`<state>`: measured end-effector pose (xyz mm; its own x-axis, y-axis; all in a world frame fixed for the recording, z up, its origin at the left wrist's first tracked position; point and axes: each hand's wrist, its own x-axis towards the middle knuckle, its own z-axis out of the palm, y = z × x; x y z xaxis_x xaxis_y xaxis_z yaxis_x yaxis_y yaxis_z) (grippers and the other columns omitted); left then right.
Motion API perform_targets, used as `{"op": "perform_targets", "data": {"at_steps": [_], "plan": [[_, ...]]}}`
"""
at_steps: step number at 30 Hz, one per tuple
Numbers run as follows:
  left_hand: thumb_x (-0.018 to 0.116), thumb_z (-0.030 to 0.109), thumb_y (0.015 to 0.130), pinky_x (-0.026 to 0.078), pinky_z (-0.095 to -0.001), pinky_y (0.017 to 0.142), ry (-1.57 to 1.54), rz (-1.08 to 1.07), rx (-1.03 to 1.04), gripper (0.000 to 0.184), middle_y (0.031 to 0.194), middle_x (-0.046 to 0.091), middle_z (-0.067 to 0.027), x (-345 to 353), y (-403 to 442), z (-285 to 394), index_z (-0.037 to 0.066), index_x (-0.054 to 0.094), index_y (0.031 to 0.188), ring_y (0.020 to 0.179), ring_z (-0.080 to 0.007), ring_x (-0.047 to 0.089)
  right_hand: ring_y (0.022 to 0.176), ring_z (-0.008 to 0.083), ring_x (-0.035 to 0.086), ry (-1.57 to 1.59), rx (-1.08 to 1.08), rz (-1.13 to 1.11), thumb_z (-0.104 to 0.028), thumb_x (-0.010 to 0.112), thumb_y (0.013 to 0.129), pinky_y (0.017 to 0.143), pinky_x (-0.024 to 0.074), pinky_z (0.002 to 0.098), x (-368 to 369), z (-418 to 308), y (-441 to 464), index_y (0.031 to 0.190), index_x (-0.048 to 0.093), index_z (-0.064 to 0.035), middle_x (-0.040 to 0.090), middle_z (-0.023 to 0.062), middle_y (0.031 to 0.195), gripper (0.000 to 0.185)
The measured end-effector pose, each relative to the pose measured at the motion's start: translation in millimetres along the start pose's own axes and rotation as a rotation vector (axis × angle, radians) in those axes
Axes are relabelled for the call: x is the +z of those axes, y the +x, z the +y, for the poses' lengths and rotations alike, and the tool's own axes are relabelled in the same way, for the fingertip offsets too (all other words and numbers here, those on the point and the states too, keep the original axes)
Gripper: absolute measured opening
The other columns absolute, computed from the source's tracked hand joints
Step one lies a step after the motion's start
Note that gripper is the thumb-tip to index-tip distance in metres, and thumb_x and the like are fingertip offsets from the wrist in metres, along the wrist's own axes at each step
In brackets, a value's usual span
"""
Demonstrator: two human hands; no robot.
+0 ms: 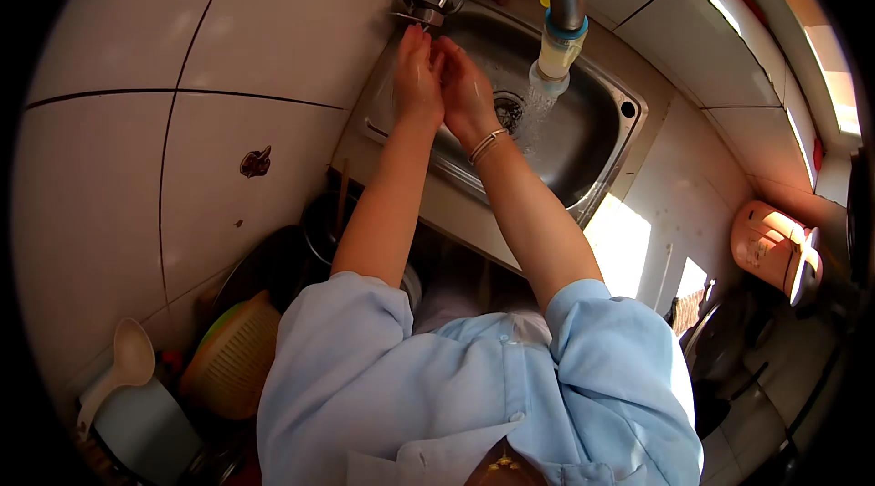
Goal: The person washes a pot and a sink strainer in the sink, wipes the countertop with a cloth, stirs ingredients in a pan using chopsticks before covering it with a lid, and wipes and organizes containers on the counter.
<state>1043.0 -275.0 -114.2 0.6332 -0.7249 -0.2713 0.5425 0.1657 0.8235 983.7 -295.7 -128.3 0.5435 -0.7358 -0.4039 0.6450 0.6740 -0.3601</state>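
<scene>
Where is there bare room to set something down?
The part-sunlit counter between the sink and the pink container looks bare, as does the sink's right end, beyond the running water. Crowded: around the yellow basket and ladle.

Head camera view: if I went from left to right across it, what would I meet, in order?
Beige ladle → yellow colander → left hand → right hand → tap nozzle with water running from it → pink container with a handle.
</scene>
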Motion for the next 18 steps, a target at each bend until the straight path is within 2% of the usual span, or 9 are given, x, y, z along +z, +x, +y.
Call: {"op": "perform_targets", "data": {"at_steps": [6, 8, 9, 11, 14, 16, 18], "plan": [[0.042, 0.022, 0.097, 0.019, -0.0346, 0.115, -0.084, -0.041, -0.036, 0.056, 0.151, 0.022, -0.0147, 3.9, 36.6, 33.1, -0.001, 0.022, 0.143, 0.139, -0.0244, 0.022, 0.109, 0.0193, 0.053, 0.045, 0.002, -0.161, -0.022, 0.046, 0.096, 0.099, 0.0392, 0.0307, 35.2, 4.1, 29.3, 0.121, 0.052, 0.0004, 0.058, 0.0089, 0.118, 0.033], [0.042, 0.021, 0.097, 0.020, -0.0342, 0.114, -0.038, -0.079, -0.028, 0.055, 0.150, 0.024, -0.0139, 2.0, 32.8, 41.7, -0.001, 0.023, 0.143, 0.139, -0.0239, 0.024, 0.110, 0.0187, 0.053, 0.045, 0.011, -0.192, -0.020, 0.046, 0.096, 0.099, 0.0393, 0.0313, 29.5, 6.0, 29.4, 0.122, 0.051, 0.0007, 0.057, 0.0090, 0.120, 0.034], [0.042, 0.021, 0.097, 0.021, -0.0341, 0.114, -0.020, -0.106, -0.046, 0.054, 0.149, 0.026, -0.0136, 1.5, 27.8, 39.7, -0.001, 0.024, 0.143, 0.138, -0.0236, 0.025, 0.112, 0.0194, 0.052, 0.011, -0.062, -0.259, -0.019, 0.045, 0.096, 0.099, 0.0389, 0.0313, 19.8, 9.8, 28.6, 0.125, 0.049, 0.0004, 0.055, 0.0089, 0.123, 0.035], [0.049, 0.025, 0.095, 0.025, -0.0358, 0.111, 0.025, -0.220, -0.101, 0.056, 0.146, 0.033, -0.0119, -12.1, 15.6, 45.0, -0.001, 0.030, 0.141, 0.137, -0.0232, 0.028, 0.115, 0.0190, 0.050, -0.138, -0.044, -0.269, -0.017, 0.043, 0.096, 0.100, 0.0380, 0.0313, 12.4, -0.2, 5.7, 0.129, 0.047, -0.0008, 0.053, 0.0096, 0.126, 0.037], [0.050, 0.029, 0.094, 0.028, -0.0371, 0.110, -0.012, -0.392, -0.161, 0.056, 0.145, 0.035, -0.0117, -22.2, -1.4, 28.7, 0.001, 0.035, 0.139, 0.136, -0.0213, 0.029, 0.114, 0.0178, 0.050, -0.116, -0.048, -0.257, -0.018, 0.046, 0.093, 0.097, 0.0390, 0.0308, -14.4, -21.9, -20.5, 0.129, 0.048, -0.0037, 0.053, 0.0097, 0.124, 0.038], [0.056, 0.032, 0.089, 0.033, -0.0382, 0.106, 1.257, -0.408, -0.368, 0.054, 0.140, 0.041, -0.0156, -77.2, 27.7, -47.0, 0.003, 0.044, 0.134, 0.132, -0.0225, 0.037, 0.120, 0.0212, 0.047, -1.041, 0.167, 0.055, -0.021, 0.052, 0.089, 0.099, 0.0377, 0.0351, -111.1, 1.2, -4.5, 0.126, 0.052, -0.0044, 0.049, 0.0129, 0.130, 0.041], [0.062, 0.030, 0.084, 0.040, -0.0394, 0.099, 2.078, -0.712, -0.117, 0.049, 0.129, 0.053, -0.0175, -53.3, -17.6, -55.3, 0.005, 0.055, 0.124, 0.123, -0.0279, 0.047, 0.121, 0.0266, 0.048, -2.349, -0.290, 0.141, -0.020, 0.059, 0.082, 0.098, 0.0389, 0.0368, -151.7, 12.4, -46.0, 0.123, 0.055, -0.0033, 0.052, 0.0158, 0.128, 0.045]]}}
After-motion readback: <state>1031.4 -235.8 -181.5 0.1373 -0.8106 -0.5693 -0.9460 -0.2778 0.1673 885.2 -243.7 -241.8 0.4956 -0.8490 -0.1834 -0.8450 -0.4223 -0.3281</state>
